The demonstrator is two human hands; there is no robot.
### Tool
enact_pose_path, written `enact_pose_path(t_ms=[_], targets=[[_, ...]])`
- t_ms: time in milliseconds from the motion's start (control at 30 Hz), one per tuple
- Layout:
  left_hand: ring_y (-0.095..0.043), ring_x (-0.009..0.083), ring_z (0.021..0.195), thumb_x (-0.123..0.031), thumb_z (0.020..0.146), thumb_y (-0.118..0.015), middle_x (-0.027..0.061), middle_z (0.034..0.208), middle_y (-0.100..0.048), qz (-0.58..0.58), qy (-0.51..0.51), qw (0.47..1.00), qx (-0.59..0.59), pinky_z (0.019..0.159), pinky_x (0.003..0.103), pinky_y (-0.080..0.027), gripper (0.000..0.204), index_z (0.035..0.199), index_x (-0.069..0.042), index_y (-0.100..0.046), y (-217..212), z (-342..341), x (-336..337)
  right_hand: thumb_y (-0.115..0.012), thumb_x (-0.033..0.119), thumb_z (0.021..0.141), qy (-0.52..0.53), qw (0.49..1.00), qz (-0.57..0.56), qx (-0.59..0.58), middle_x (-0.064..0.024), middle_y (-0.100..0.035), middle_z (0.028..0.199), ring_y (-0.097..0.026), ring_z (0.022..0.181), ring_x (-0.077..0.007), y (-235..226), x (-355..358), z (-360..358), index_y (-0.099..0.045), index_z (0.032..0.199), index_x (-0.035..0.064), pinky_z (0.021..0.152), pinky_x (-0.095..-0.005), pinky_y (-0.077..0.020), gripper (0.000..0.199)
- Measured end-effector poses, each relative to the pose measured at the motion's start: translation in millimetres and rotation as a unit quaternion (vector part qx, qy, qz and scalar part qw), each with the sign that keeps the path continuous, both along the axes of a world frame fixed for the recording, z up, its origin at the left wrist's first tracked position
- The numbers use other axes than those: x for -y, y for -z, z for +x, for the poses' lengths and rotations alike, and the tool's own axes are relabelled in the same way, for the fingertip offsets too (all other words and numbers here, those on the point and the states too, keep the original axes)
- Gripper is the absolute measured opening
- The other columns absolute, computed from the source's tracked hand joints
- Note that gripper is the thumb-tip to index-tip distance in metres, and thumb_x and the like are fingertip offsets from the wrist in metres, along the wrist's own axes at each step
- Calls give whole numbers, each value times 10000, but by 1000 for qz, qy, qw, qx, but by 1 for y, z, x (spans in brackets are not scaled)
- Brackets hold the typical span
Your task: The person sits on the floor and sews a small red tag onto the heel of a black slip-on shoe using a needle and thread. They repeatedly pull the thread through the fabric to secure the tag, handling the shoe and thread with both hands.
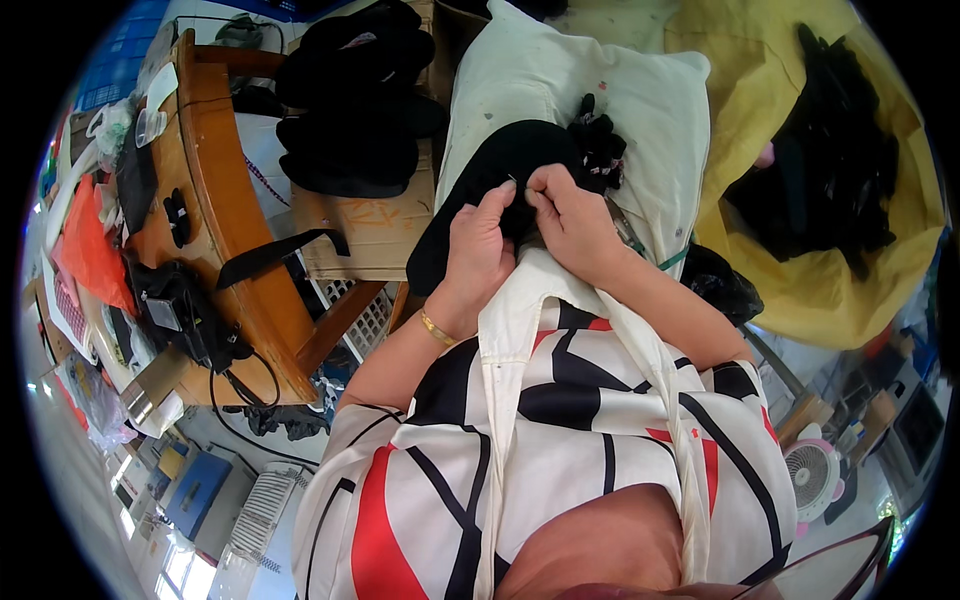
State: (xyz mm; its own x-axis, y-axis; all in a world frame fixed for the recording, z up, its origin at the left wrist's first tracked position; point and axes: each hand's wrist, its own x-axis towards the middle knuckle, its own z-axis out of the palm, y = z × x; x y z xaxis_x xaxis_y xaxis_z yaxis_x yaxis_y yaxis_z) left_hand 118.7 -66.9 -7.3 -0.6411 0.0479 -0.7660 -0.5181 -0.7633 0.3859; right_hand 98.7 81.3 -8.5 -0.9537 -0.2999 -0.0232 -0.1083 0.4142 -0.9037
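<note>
A soft black piece, long and rounded like a slipper (pixel 448 225), lies over a white cloth-covered cushion (pixel 510 75) in front of me. My left hand (pixel 482 245) grips its near edge, thumb up and fingers folded beneath. Pinched close beside that thumb, my right hand (pixel 578 225) has thumb and forefinger together over the black cloth. What it pinches is too small to make out. A tiny pale glint shows at the left thumb's tip. Just beyond the right hand, a cluster of small black pieces (pixel 598 148) rests on the cushion.
Stacked black slipper-like pieces (pixel 350 150) sit on a cardboard box (pixel 375 225) to the left. Beside it stands a wooden table (pixel 215 190) with a black strap (pixel 275 260) over its edge. At right, a yellow sack (pixel 735 65) holds black pieces (pixel 820 160). A fan (pixel 810 478) stands lower right.
</note>
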Motion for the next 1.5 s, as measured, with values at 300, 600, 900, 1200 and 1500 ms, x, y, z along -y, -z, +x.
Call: enact_pose_path(t_ms=[300, 600, 900, 1200, 1500], targets=[[-633, 114, 902, -93, 969, -594, 47, 981, -685, -156, 94, 969, -167, 814, 256, -508, 145, 1048, 3, -670, -33, 0, -19, -618, 114, 888, -39, 996, 82, 16, -103, -628, 748, -636, 684, -299, -56, -18, -24, -567, 1028, 63, 603, -386, -499, 157], [-550, 57, 786, 16, 855, -673, 16, 859, -647, -461, 388, 661, -447, 669, 230, -464, 151, 999, -15, -641, -42, -43, -9, -655, 148, 901, 76, 996, -31, -43, -53, -598, 816, -616, 638, -200, -68, -52, -18, -616, 909, 75, 562, -326, -474, 83], [-613, 376, 911, -38, 740, -710, 188, 923, -649, -393, 655, 410, -498, 771, 396, -510, 320, 1052, -9, -646, -74, -122, -46, -488, 320, 1035, 152, 898, -360, 201, -74, -664, 958, -644, 621, -99, -68, -100, -8, -503, 969, 72, 483, -186, -475, 257], [-493, 89, 773, -161, 969, -602, -33, 817, -556, -316, 500, 635, -496, 779, 224, -416, 163, 1021, -9, -629, -27, -94, -59, -560, 253, 1004, 242, 785, -522, 232, -7, -584, 661, -587, 555, -120, -12, -158, 21, -559, 963, 95, 486, -238, -476, 164], [-400, 21, 625, -320, 989, -597, -83, 700, -486, -363, 463, 747, -310, 547, 199, -317, 299, 887, -46, -657, -12, -56, -72, -609, 188, 964, 313, 713, -562, 279, 23, -499, 624, -498, 532, -101, 0, -164, 24, -574, 947, 73, 492, -244, -434, 121]])
